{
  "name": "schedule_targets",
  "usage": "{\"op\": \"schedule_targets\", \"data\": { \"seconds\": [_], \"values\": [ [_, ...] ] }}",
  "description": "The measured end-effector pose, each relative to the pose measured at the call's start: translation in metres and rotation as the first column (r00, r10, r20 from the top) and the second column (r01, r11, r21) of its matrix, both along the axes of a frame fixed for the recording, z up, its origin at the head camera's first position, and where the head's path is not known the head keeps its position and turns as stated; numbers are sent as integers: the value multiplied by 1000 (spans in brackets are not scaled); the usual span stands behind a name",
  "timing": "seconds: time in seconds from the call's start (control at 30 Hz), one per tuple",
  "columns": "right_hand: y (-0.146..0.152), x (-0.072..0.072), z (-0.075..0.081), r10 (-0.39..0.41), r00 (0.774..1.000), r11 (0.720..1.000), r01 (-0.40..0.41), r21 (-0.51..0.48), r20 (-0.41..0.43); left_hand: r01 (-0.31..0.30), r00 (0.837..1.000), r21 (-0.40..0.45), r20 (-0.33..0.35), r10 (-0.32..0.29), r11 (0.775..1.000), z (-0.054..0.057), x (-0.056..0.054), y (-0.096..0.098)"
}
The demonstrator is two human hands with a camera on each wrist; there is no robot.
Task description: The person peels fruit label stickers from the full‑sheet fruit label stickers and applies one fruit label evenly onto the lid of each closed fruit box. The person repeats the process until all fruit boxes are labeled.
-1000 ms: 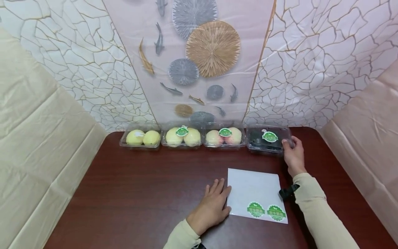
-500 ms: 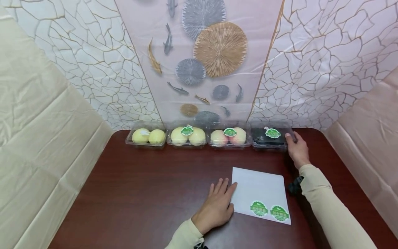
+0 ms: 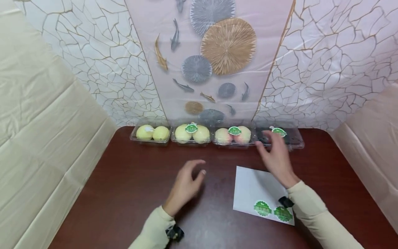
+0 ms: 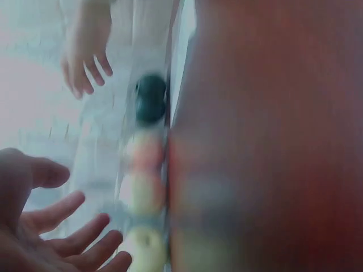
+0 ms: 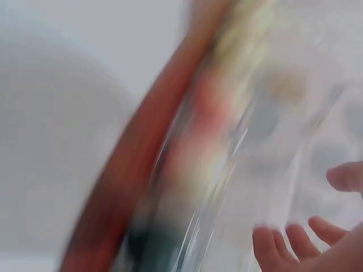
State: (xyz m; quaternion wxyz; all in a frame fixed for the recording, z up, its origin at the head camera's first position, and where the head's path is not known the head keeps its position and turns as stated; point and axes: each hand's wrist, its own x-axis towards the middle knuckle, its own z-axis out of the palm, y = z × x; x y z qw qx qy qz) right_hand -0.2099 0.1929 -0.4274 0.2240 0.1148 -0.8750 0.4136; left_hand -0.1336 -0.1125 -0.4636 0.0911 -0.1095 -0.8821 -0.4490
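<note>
In the head view my right hand [image 3: 277, 159] is raised, fingers spread and holding nothing, in front of a clear clamshell box [image 3: 296, 138] of dark green fruit. It hides part of that box and of the sticker sheet [image 3: 248, 188]. A green round sticker [image 3: 279, 131] is on the box lid. My left hand [image 3: 184, 188] hovers over the table left of the sheet, fingers loosely bent, with nothing in it. Two green stickers [image 3: 262, 208] remain along the sheet's near edge. Both wrist views are blurred; the left hand [image 4: 68, 226] and right hand [image 5: 306, 243] look relaxed there.
Other clear boxes stand in the same row at the table's back edge: reddish peaches [image 3: 242, 135] and pale yellow fruit [image 3: 183, 134], each with a green label, and yellow fruit [image 3: 145, 132] at the left end. Patterned cloth [image 3: 228, 46] hangs behind.
My right hand has let go of the dark fruit box's right side and moved left and nearer. The left hand has lifted off the sheet's edge and moved left. The head view has shifted slightly.
</note>
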Motion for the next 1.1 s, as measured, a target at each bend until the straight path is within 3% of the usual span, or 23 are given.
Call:
{"op": "schedule_targets", "data": {
  "seconds": [0.07, 0.1, 0.17, 0.23, 0.3, 0.37, 0.5, 0.6, 0.7, 0.8, 0.87, 1.0, 1.1],
  "values": [
    [-29, 7, 2, 149, 985, 986, -141, -91, 86, -65, 996, -1, -60, 65, 998, 3, -13, -21],
    [-45, 9, 2, 230, 962, 965, -207, -160, 144, -99, 990, -8, -98, 98, 995, 3, -19, -33],
    [-76, 14, -3, 385, 890, 899, -301, -318, 244, -163, 977, -26, -143, 158, 986, 4, -33, -55],
    [-106, 17, -12, 511, 801, 814, -336, -473, 311, -223, 964, -54, -162, 212, 973, 3, -47, -76],
    [-133, 20, -21, 594, 717, 739, -307, -600, 364, -261, 955, -85, -166, 245, 962, 3, -61, -93],
    [-158, 21, -29, 634, 659, 698, -262, -667, 405, -287, 950, -119, -165, 266, 951, 4, -75, -107],
    [-201, 17, -43, 680, 571, 646, -171, -744, 460, -333, 933, -191, -212, 292, 923, 9, -100, -135],
    [-232, 10, -50, 708, 514, 600, -78, -796, 483, -385, 916, -250, -219, 335, 888, 14, -116, -158],
    [-259, 2, -57, 726, 489, 553, 4, -833, 484, -425, 905, -283, -142, 401, 860, 17, -129, -177],
    [-279, -6, -61, 730, 496, 513, 57, -856, 470, -446, 885, -279, 5, 465, 851, 16, -140, -191],
    [-288, -10, -62, 729, 506, 495, 77, -866, 462, -448, 867, -254, 109, 486, 857, 13, -145, -197],
    [-296, -17, -61, 725, 512, 488, 89, -868, 460, -443, 843, -210, 235, 485, 872, 4, -151, -201],
    [-297, -23, -59, 723, 518, 491, 81, -868, 457, -436, 850, -183, 239, 470, 881, 1, -152, -199]
  ]
}}
